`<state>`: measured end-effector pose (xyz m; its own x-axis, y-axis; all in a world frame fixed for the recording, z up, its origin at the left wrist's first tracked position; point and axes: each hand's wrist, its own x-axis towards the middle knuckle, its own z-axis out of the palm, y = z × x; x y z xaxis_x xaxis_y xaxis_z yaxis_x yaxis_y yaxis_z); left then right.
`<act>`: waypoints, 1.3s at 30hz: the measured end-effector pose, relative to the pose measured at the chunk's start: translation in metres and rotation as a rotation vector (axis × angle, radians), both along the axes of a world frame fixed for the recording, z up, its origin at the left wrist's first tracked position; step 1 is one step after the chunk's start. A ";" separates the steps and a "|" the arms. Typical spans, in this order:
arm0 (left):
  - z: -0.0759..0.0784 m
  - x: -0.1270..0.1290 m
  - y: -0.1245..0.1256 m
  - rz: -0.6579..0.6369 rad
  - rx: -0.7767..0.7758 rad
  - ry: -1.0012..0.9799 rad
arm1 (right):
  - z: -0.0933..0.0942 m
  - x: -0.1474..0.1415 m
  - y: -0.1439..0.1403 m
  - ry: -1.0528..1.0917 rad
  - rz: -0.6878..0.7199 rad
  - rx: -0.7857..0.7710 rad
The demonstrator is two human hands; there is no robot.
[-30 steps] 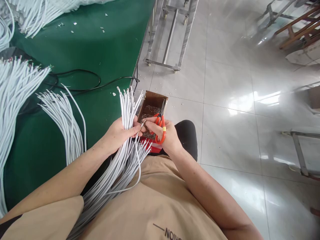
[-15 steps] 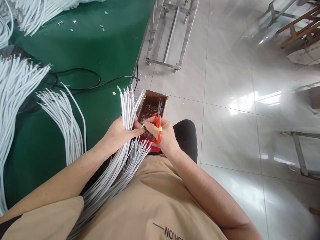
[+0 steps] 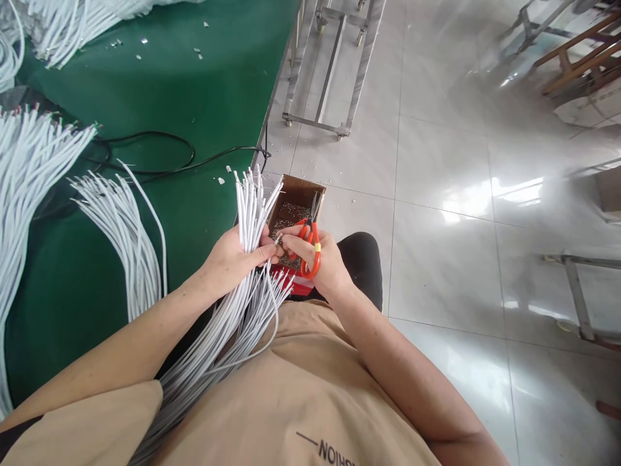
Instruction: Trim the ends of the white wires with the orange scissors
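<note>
My left hand [image 3: 237,257] is closed round a bundle of white cables [image 3: 250,217], whose cut ends point up and away from me. Between its thumb and finger sits the end of one single cable [image 3: 277,304], which loops down across my lap. Orange-handled scissors [image 3: 316,249] rest in my right hand [image 3: 326,262], blades pointing away. The thumb and forefinger of that hand pinch at the same cable end, close to the left fingertips. A second group of white cable ends [image 3: 279,285] lies below, against my shirt.
Under my hands stands an open cardboard box [image 3: 303,188] with small scraps inside. On the green table [image 3: 194,90] lie more white cable bundles [image 3: 123,226], a black cord [image 3: 189,165] and white bits. A wheeled metal frame [image 3: 332,71] stands on the tiled floor.
One cable now bows out in a loop below my left hand. My right hand and the scissors have shifted slightly right, and the scissors have tilted a little.
</note>
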<state>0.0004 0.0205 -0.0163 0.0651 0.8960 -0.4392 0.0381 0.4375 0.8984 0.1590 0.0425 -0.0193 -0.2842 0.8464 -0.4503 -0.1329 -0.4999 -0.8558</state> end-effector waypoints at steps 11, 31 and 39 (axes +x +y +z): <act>-0.006 -0.003 0.000 -0.038 0.021 -0.017 | 0.003 -0.001 -0.001 0.038 0.032 -0.008; -0.006 -0.005 0.002 -0.033 0.076 0.166 | -0.006 -0.005 -0.003 -0.039 -0.040 0.076; 0.000 -0.001 0.001 0.118 -0.068 -0.034 | -0.013 -0.005 -0.005 -0.188 -0.227 0.209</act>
